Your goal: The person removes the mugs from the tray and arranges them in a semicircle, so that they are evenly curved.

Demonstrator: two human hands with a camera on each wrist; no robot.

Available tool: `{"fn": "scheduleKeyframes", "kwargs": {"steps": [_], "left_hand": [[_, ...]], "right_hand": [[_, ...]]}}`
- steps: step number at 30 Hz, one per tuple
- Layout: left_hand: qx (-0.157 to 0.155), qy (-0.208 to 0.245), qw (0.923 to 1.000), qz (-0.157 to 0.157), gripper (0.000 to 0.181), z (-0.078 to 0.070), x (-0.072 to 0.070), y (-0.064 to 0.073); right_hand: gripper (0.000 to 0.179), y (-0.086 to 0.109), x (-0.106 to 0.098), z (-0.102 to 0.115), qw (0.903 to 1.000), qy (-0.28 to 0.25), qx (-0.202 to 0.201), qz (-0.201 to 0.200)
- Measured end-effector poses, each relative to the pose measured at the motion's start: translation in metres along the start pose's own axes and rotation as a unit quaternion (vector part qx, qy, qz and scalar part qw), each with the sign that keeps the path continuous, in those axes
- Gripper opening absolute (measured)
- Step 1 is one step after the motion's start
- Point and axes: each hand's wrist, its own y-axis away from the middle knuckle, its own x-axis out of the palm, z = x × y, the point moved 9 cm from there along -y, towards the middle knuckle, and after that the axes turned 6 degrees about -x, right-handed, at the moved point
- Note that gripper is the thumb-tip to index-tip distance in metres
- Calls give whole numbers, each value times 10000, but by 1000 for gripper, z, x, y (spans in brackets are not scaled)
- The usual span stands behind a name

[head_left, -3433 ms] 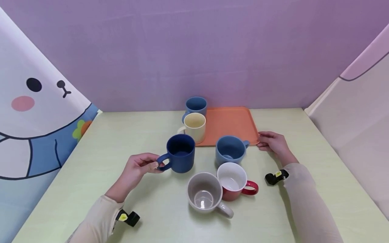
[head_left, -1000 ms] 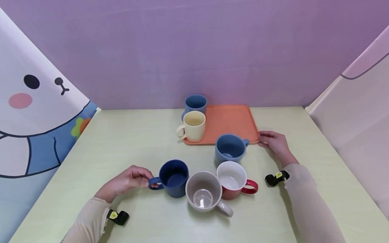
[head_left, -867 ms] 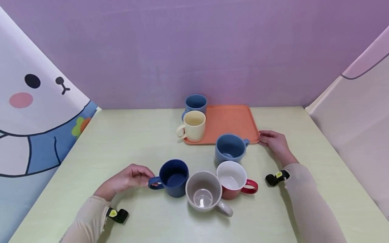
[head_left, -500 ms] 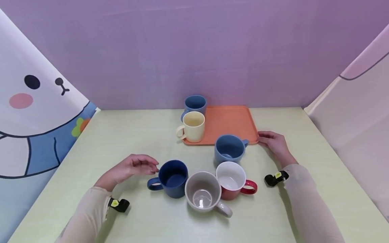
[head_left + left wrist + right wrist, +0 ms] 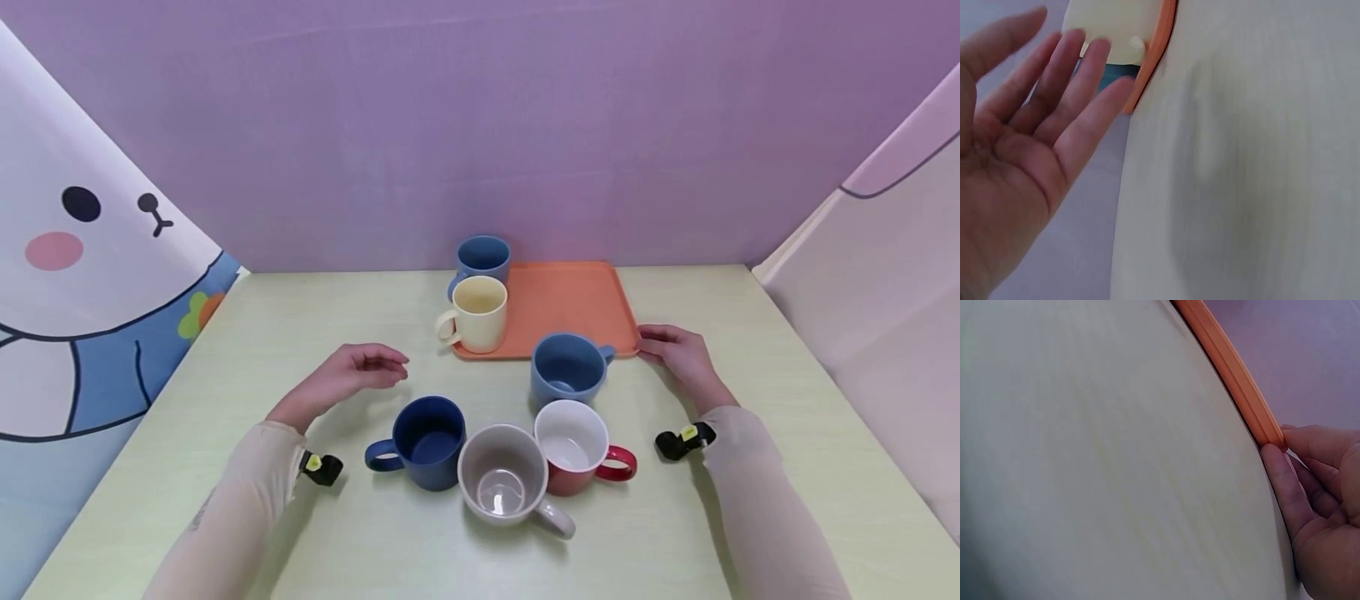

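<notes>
My left hand (image 5: 358, 371) is in the air over the table, fingers loosely extended and holding nothing. In the left wrist view its palm and fingers (image 5: 1079, 119) are spread, with the cream mug (image 5: 1119, 31) beyond them. The dark blue mug (image 5: 430, 446) stands on the table just in front of this hand, its handle pointing left. At the near right corner of the orange tray (image 5: 573, 300), my right hand (image 5: 677, 350) pinches the rim between thumb and finger, as the right wrist view shows. A cream mug (image 5: 481, 321) and a blue mug (image 5: 483, 254) stand along the tray's left side.
A grey mug (image 5: 480, 500) stands close beside the dark blue one. Next to it is a red mug (image 5: 564, 479) with a white inside, and behind that a wide blue cup (image 5: 566, 387) overlaps the tray's front edge. A purple backdrop (image 5: 480, 133) rises behind the table.
The left hand carried the dark blue mug toward the front, set it beside the grey mug and let go of its handle. It has since moved up and away. The right hand stays at the tray.
</notes>
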Motion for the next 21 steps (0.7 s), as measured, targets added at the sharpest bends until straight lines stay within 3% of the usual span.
{"fn": "scheduleKeyframes", "kwargs": {"steps": [9,16,21], "left_hand": [[133,-162,9960,-869,38,-10,-6,-30],[-9,-211,9963,-831,38,-15,5,-54],[-10,-236,9935,-1113,35,-16,4,-63]], "right_hand": [[48,0,-1,0,10000,-35,-51,-37],[50,1,-1,2,9998,159,-92,-51],[53,0,0,5,9973,652,-319,56]]}}
